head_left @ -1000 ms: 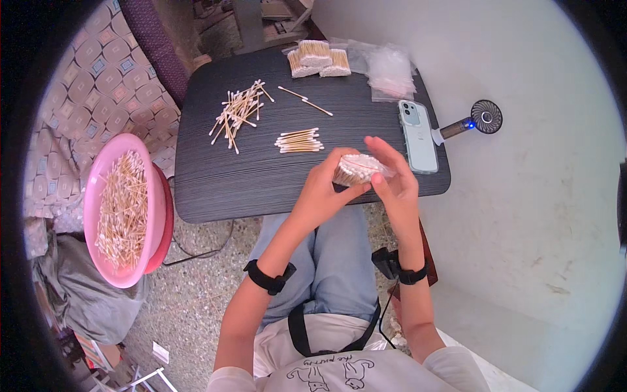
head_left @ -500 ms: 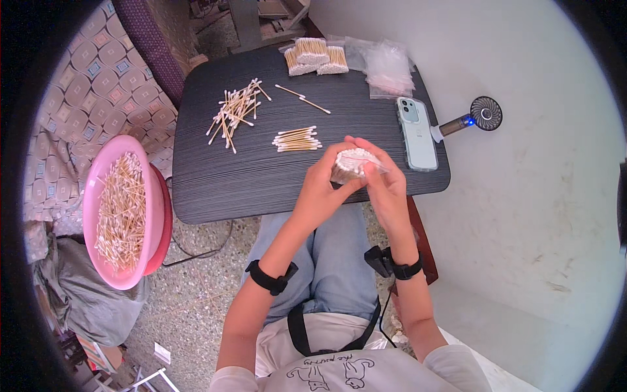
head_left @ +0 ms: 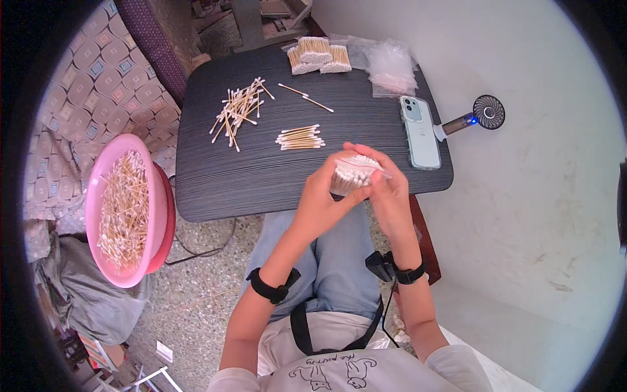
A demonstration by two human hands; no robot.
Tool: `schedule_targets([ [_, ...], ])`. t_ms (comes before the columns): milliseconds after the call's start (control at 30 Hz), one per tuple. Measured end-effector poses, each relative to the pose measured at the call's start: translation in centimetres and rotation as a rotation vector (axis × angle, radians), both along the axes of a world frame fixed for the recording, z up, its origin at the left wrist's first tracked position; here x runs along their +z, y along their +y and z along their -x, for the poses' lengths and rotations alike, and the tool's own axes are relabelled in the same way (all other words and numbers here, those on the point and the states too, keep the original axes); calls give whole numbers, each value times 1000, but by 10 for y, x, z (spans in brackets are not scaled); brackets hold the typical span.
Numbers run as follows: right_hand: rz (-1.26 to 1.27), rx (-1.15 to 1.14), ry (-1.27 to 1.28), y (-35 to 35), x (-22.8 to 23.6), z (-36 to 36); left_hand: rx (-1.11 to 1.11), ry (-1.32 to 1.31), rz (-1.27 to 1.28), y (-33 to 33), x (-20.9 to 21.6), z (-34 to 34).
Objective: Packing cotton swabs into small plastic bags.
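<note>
Both my hands are closed around a clear zip bag of cotton swabs (head_left: pixel 353 172) above the near edge of the dark table (head_left: pixel 241 189). My left hand (head_left: pixel 321 195) grips its left side, with the thumb along the bottom. On the other side is my right hand (head_left: pixel 390 196), its thumb against the bag near the reddish zip line. White swab tips show through the top; the bag's far side is hidden by my fingers. Just beyond my left hand lies a small neat stack of swabs (head_left: pixel 300 137). A looser pile of swabs (head_left: pixel 240 111) spreads farther left.
Filled swab bags (head_left: pixel 315 53) are stacked at the table's far edge, beside flat empty clear bags (head_left: pixel 392 65). A phone (head_left: pixel 421 134) and a small fan (head_left: pixel 488 112) are at the right. A pink basin (head_left: pixel 157 215) of swabs stands left of the table. A wall rises at right.
The bag has tipped in my hands, so more of its swab tips and side show now. My hands have sunk slightly toward me, and the view has shifted a little.
</note>
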State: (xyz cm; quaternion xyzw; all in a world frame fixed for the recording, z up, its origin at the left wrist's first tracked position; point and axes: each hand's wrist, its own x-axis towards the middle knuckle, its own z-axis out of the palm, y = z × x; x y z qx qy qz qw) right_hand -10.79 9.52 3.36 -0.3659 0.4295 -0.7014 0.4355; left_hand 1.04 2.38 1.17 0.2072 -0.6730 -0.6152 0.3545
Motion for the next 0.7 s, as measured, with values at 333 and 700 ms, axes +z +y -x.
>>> schedule_targets([
  [333,-41,-8,116,30,0,-11,-30,-1,34,38,1,-17],
  [700,-84,94,186,70,-42,-12,-81,-66,-22,69,-40,-26],
])
